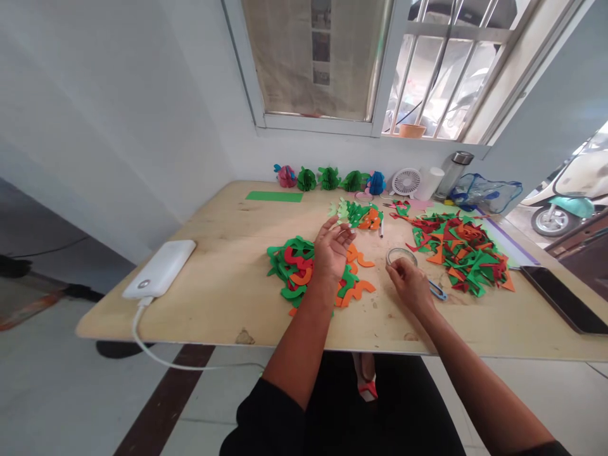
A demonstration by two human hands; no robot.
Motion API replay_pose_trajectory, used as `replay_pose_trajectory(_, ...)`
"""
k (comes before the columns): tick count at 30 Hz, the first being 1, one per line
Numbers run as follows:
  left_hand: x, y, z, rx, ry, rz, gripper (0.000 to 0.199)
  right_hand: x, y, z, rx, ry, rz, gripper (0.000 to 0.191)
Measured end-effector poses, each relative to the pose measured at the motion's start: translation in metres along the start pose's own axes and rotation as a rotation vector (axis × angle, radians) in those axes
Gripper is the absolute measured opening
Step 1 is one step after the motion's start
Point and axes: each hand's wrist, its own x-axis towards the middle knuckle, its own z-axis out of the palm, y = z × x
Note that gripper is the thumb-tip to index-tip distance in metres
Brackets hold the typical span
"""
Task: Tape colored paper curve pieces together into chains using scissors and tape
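My left hand point(334, 248) is raised palm up, its fingers loosely bent and apart, with nothing plainly visible in it. It hovers over a pile of curved green, red and orange paper pieces point(295, 278). My right hand point(409, 284) is closed in a pinch at the near edge of a clear tape roll point(401, 255). Beside its wrist lies a blue looped handle point(437, 291), partly covered by the hand. Beyond the left fingers sit leaf-like green pieces and orange cutouts point(370, 219), with a pen point(380, 228) nearby.
Paper scraps point(468, 250) are heaped at right, near a dark phone point(565, 297). Along the wall stand folded paper figures point(329, 178), a small fan point(406, 182) and a bottle point(453, 176). A green strip point(274, 196) lies at back left; a white power bank point(161, 269) trails a cable.
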Motion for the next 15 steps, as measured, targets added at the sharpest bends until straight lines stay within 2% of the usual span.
replay_pose_trajectory(3, 0.002, 0.013, -0.006, 0.016, 0.014, 0.019, 0.035, 0.014, -0.022, 0.010, -0.092, -0.157, -0.060, 0.026)
replay_pose_trajectory(7, 0.003, 0.014, -0.014, 0.060, 0.029, 0.013, 0.036, 0.029, -0.040, 0.019, -0.343, -0.263, -0.163, 0.020)
replay_pose_trajectory(10, 0.005, 0.009, -0.016, 0.086, 0.027, -0.005, 0.035, 0.035, -0.044, 0.024, -0.475, -0.327, -0.161, 0.024)
replay_pose_trajectory(15, 0.006, 0.004, -0.012, 0.127, 0.025, -0.011, 0.032, 0.040, -0.043, 0.026, -0.546, -0.351, -0.180, 0.027)
